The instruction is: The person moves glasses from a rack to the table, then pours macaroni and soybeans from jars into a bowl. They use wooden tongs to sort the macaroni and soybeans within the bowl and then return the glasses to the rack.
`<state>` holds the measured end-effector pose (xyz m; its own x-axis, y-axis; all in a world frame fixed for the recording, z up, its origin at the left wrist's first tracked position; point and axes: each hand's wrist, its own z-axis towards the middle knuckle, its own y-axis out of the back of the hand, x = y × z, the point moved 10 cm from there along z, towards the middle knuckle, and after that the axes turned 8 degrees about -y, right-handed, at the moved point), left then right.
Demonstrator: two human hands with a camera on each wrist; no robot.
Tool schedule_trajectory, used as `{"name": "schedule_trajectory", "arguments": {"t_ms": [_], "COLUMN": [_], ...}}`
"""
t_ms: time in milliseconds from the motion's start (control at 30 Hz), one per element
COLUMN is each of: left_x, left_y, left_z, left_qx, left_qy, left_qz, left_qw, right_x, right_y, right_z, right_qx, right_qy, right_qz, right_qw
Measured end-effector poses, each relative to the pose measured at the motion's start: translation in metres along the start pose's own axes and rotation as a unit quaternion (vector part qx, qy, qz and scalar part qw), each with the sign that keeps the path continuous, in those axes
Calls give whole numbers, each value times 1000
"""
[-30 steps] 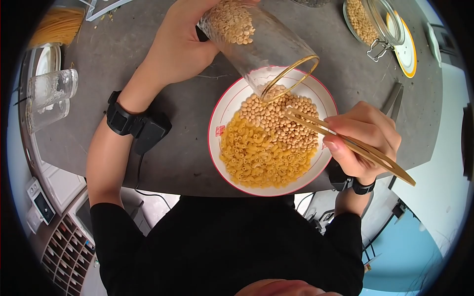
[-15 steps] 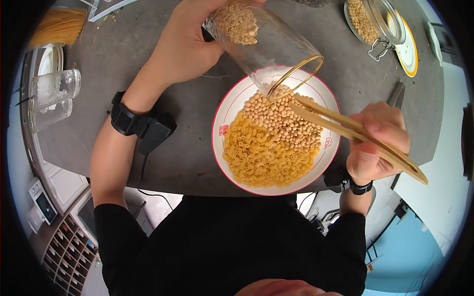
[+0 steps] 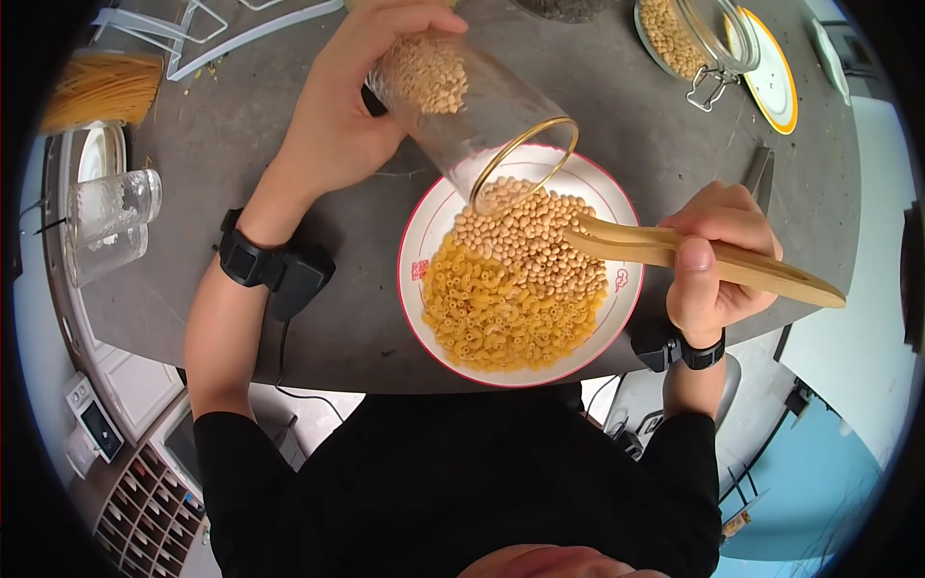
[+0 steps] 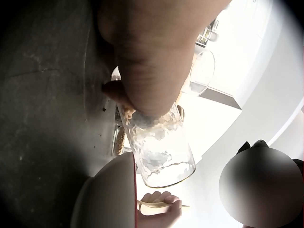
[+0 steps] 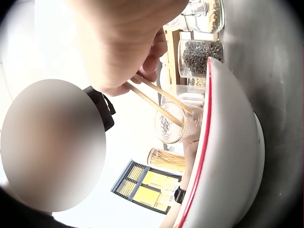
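Observation:
My left hand [image 3: 352,106] grips a gold-rimmed glass [image 3: 482,116] by its base end, tilted so the mouth hangs over the upper part of the bowl [image 3: 621,289]; pale beans lie deep inside the glass. Soybeans [image 3: 540,236] fill the bowl's upper side and small yellow macaroni [image 3: 501,313] the lower side. Wooden tongs [image 3: 713,260] are pinched in my right hand [image 3: 723,255], their tips over the soybeans at the right. In the right wrist view the two arms of the tongs [image 5: 156,102] stand apart, near the glass [image 5: 171,121].
At the upper right are an open clip-lid jar of beans [image 3: 674,39], a yellow-rimmed plate [image 3: 774,82] and a dark metal utensil [image 3: 761,178]. On the left lie spaghetti [image 3: 101,91] and a clear glass [image 3: 114,202]. A white rack [image 3: 251,34] stands at the upper left.
The glass and bowl appear shifted left in the head view, and the glass mouth has lowered slightly. My right hand has turned, so the tongs lie flatter with their tips slightly lower.

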<state>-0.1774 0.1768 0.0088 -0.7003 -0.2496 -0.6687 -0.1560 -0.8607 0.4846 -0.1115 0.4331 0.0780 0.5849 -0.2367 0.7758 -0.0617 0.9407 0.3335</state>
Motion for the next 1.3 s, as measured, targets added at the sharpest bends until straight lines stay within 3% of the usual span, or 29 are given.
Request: {"name": "schedule_trajectory", "arguments": {"t_ms": [167, 267, 333, 433, 500, 667, 1033, 1300], "left_x": [2, 2, -2, 10, 11, 3, -3, -3], "left_y": [-3, -5, -1, 2, -1, -7, -3, -12], "left_z": [-4, -5, -6, -12, -12, -7, -1, 11], "left_qx": [13, 2, -50, -58, -53, -12, -6, 52], "left_qy": [14, 62, 108, 131, 126, 122, 127, 155], "left_qz": [7, -40, -56, -54, -73, -92, -20, 48], "left_qw": [1000, 997, 991, 988, 988, 988, 992, 985], "right_x": [5, 9, 10, 12, 15, 13, 14, 22], "right_y": [-1, -11, -14, -16, -21, -20, -17, -15], "right_z": [1, 3, 3, 1, 0, 0, 1, 1], "right_qx": [-10, 17, 19, 25, 55, 44, 21, 10], "right_qy": [7, 22, 31, 44, 57, 50, 52, 84], "right_qz": [-23, -69, -74, -81, -81, -80, -65, -40], "right_qw": [1000, 997, 997, 995, 994, 995, 996, 996]}}
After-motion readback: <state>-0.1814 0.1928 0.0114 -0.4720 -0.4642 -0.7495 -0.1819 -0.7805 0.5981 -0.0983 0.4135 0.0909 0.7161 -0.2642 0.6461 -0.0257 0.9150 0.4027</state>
